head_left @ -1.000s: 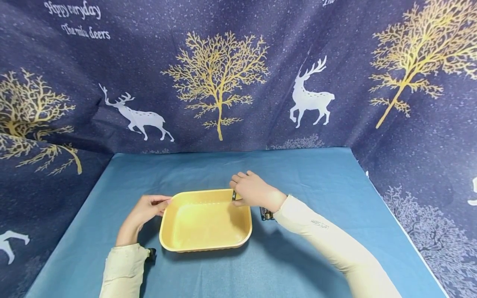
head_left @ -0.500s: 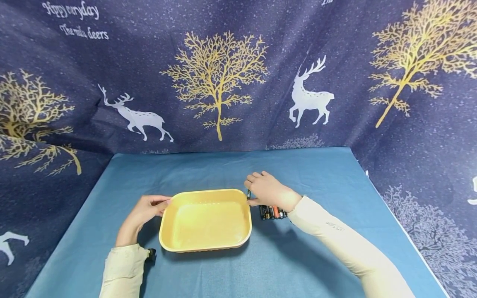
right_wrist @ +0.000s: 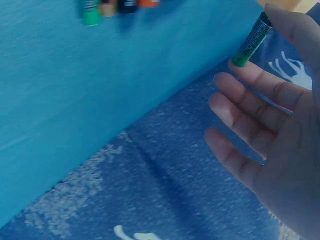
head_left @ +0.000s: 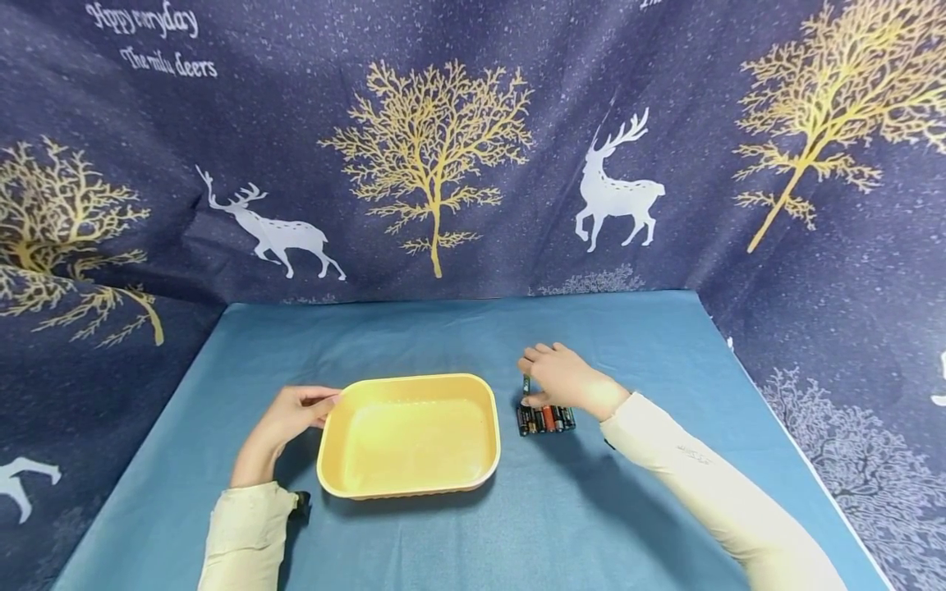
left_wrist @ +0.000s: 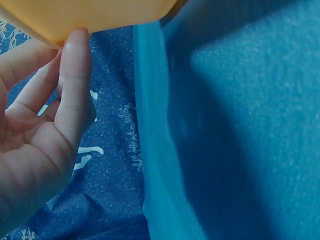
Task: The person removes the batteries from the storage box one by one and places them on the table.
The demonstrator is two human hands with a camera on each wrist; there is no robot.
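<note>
My left hand pinches the left rim of a yellow rectangular tray; the left wrist view shows the thumb against the wall of the tray. To the right of the tray, my right hand holds a small black and green battery by its ends, between thumb and index finger. The other fingers are spread. Just below that hand, several batteries lie side by side in a row, mostly black with an orange one among them.
A blue cloth covers the table. Behind it hangs a dark blue curtain printed with deer and trees. A small black object sits at my left cuff.
My right hand has moved right with the battery, from over the tray's right rim to above the row of batteries, uncovering more of them. The left hand and tray stay put.
</note>
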